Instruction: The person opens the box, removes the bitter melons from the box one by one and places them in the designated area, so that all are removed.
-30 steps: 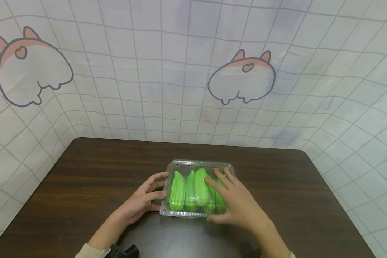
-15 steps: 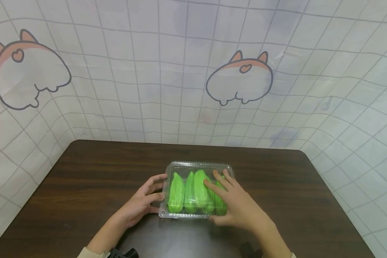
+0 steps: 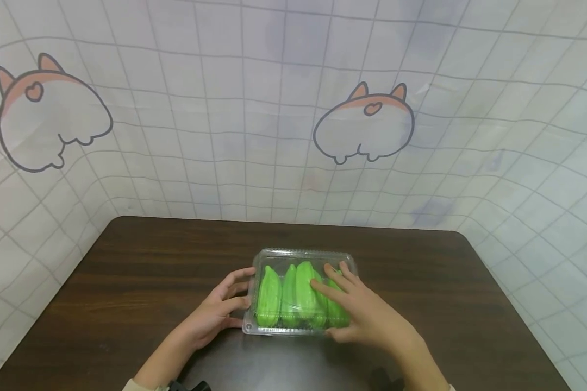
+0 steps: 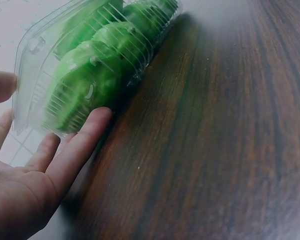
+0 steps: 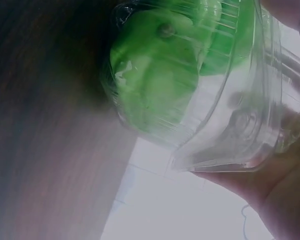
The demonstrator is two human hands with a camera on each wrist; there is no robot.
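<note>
A clear plastic clamshell box (image 3: 305,254) with its lid down holds several green elongated pieces (image 3: 269,297) lying side by side. At its left side, my left hand (image 3: 215,309) touches the edge with relaxed, spread fingers; the left wrist view shows fingertips (image 4: 101,116) against the clear wall of the box (image 4: 30,90). My right hand (image 3: 372,312) lies over the right end, fingers spread across the lid and thumb at the front edge. In the right wrist view the right hand (image 5: 285,185) is partly cut off beside the box (image 5: 225,120).
The dark wooden table (image 3: 127,282) has rounded back corners. Behind it and on both sides hangs a white gridded sheet (image 3: 264,108) with drawn cartoon animals (image 3: 364,127). A dark band (image 3: 191,386) shows near the left sleeve.
The head view has shifted slightly, so the table sits lower in it. The right thumb has slid a little rightward along the front edge of the box; the left hand keeps its place.
</note>
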